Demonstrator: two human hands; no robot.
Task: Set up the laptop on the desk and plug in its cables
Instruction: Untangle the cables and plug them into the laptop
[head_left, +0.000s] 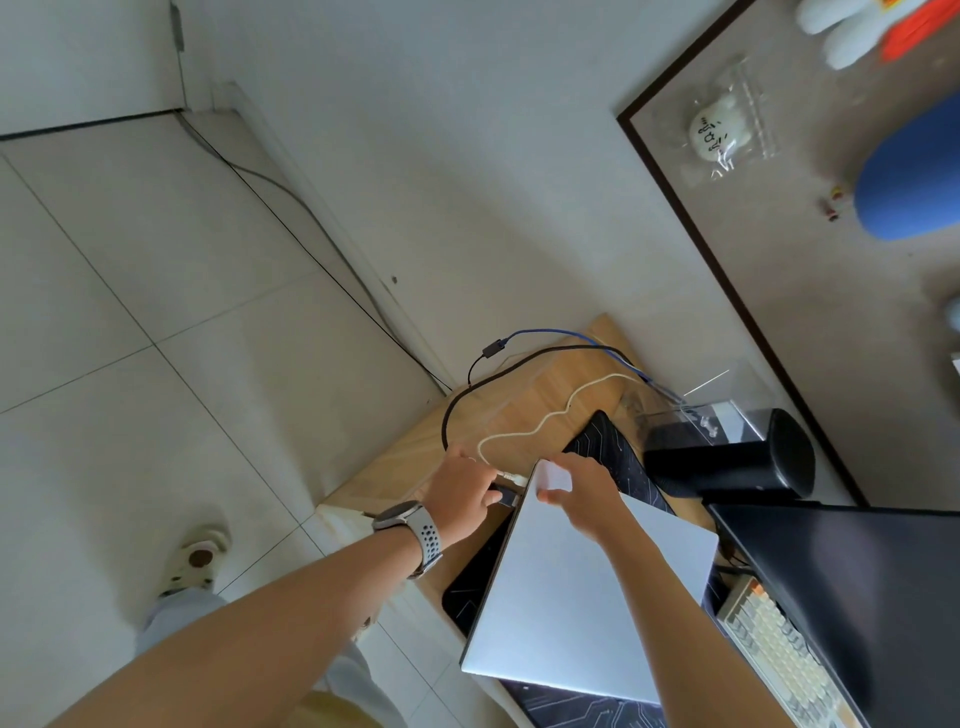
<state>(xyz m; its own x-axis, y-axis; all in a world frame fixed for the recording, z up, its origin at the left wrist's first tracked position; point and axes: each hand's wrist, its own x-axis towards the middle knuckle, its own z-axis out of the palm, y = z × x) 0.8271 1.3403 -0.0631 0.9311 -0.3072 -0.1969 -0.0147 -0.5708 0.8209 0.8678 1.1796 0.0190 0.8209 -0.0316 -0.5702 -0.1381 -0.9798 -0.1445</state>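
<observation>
Head view: left hand (460, 493) around black plug (505, 497), right hand (584, 493) clasped over laptop (587, 597) corner.

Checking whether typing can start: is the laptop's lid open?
No, the laptop has its lid shut while the right hand grips its far corner and the left hand holds a black plug at its edge.

A black speaker (727, 460) sits near a dark monitor (857, 597), a beige keyboard (774, 654) at its edge.
</observation>
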